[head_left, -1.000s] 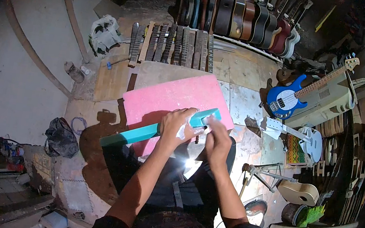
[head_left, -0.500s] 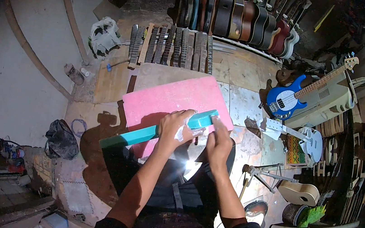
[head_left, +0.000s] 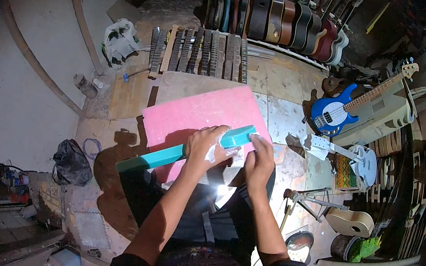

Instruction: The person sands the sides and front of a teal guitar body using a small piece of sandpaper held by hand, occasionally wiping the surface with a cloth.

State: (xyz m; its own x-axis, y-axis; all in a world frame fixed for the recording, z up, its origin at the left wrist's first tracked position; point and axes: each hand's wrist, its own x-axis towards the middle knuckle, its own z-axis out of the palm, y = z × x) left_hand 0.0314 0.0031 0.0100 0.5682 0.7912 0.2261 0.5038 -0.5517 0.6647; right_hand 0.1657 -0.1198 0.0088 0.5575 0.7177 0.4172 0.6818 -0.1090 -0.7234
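Over pink slab [head_left: 200, 105] and pale floor [head_left: 281, 121], facing guitars [head_left: 259, 16], clasping turquoise bar [head_left: 162, 157] in left hand [head_left: 204, 147], touching its end with half-curled right hand [head_left: 260, 163], unclear whether pinching.

right hand [head_left: 260, 161] shifted rightward, slightly forward

From my remote seat I see room for a hand over the upper part of the flat pink rectangular board [head_left: 200, 106]. The long, narrow teal bar [head_left: 159, 157] cuts off its lower side, with the left hand [head_left: 206, 145] wrapped over it and the right hand [head_left: 260, 162] at its end. Farther out, dark fretted wooden guitar necks [head_left: 199, 52] and a blue bass guitar with a white pickguard [head_left: 332, 113] obstruct me.
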